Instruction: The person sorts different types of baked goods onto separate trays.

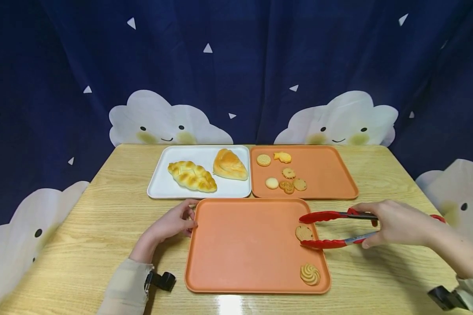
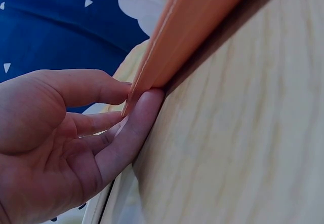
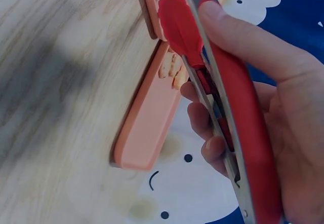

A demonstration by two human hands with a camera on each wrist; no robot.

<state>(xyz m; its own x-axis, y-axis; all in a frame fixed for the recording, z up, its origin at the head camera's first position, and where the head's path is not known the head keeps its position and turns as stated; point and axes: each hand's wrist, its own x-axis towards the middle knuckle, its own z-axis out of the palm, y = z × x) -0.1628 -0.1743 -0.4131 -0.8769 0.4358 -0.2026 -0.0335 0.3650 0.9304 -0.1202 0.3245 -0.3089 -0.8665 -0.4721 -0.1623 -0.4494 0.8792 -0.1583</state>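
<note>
My left hand [image 1: 178, 221] pinches the left rim of the near orange tray [image 1: 244, 249]; in the left wrist view its thumb and fingertips meet the tray edge [image 2: 167, 46]. With my right hand [image 1: 394, 223] I grip a pair of red tongs [image 1: 327, 244] by the handles. Their red tips are spread apart over the tray's right edge. A round speckled cookie [image 1: 304, 233] lies in the tray between those tips, close to the lower one. Nearer to me, a swirled cookie [image 1: 310, 274] lies in the tray's front right corner.
Behind, a white tray [image 1: 199, 195] carries a braided bread [image 1: 192, 176] and a folded pastry [image 1: 229, 164]. Beside it on the right, another orange tray [image 1: 327, 170] bears several small cookies, including a fish-shaped one [image 1: 282, 157]. All stand on a wooden table [image 1: 114, 210] before a dark blue curtain.
</note>
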